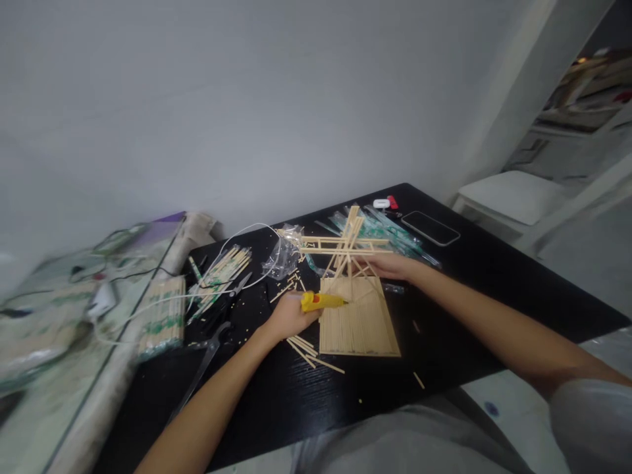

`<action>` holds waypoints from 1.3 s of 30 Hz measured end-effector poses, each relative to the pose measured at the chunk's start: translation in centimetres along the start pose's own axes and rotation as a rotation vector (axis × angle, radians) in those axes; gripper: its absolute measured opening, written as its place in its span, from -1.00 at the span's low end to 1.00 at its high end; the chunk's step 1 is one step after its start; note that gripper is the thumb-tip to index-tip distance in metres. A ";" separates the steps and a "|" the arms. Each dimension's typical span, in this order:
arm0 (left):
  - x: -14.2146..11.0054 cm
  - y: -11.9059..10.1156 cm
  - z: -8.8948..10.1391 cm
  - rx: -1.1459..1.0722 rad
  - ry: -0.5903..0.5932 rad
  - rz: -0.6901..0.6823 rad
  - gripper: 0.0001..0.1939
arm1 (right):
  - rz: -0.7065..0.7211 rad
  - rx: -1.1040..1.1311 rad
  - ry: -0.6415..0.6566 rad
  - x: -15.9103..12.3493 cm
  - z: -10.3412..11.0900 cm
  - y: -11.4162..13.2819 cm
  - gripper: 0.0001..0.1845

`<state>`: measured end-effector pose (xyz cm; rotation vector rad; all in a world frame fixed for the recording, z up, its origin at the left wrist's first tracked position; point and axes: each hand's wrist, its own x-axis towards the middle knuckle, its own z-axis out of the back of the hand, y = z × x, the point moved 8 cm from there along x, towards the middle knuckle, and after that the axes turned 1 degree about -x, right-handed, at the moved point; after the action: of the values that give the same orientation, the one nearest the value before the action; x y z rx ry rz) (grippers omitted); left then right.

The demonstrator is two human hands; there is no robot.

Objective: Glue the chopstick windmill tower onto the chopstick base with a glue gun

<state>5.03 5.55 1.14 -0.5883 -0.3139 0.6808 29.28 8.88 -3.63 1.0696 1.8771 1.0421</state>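
My left hand [291,316] is closed round a yellow hot glue gun [320,301]. Its nozzle points right, to the foot of a model windmill [351,245] made of wooden sticks. Crossed blades of paired sticks top the model, above slanted legs. Under it lies a square base [359,329] of sticks set side by side. From behind the right side, my right hand [388,265] grips the model near its legs; the fingertips are partly hidden by sticks.
Loose sticks [309,352] and offcuts lie left of the base. Scissors [212,345], a packet of sticks [162,313] and a white cable [162,299] are further left. Green-and-clear wrappers [390,230] and a phone [430,228] lie at the back right of the black table [474,289].
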 end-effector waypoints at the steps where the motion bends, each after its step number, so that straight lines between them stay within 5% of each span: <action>1: 0.0 0.0 0.0 -0.011 -0.002 -0.006 -0.83 | 0.004 0.000 0.004 0.1 0.1 -0.1 -0.85; 39: -0.1 1.3 -0.4 -0.139 -0.013 0.063 -0.74 | 0.023 0.026 0.012 0.8 0.5 -0.5 -0.84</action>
<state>4.51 6.12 0.05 -0.7290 -0.3586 0.7273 29.22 9.58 -4.41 1.1046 1.8969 1.0423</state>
